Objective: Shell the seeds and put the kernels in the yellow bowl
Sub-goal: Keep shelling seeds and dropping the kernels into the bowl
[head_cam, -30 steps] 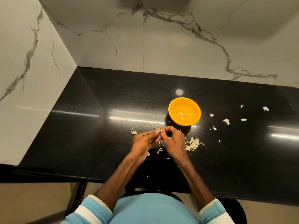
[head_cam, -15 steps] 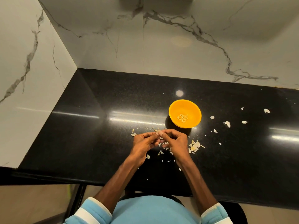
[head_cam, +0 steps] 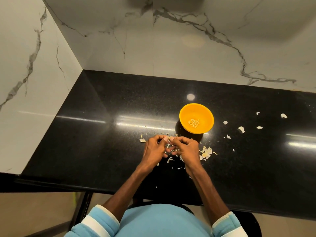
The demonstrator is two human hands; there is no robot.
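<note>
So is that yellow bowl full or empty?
Nearly empty: the yellow bowl stands upright on the counter, with just a small heap of pale kernels at its bottom.

Glossy black speckled stone countertop (head_cam: 95,151) — set into a corner, meeting a white grey-veined marble rear wall panel (head_cam: 196,53) and a matching left wall panel (head_cam: 22,79). Black metal leg (head_cam: 81,212) stands beneath the front edge, on a beige floor (head_cam: 34,211)

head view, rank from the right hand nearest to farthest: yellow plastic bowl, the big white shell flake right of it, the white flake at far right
1. The yellow plastic bowl, just beyond the right hand.
2. The big white shell flake, right of the bowl.
3. The lone white shell flake, far right.
</note>
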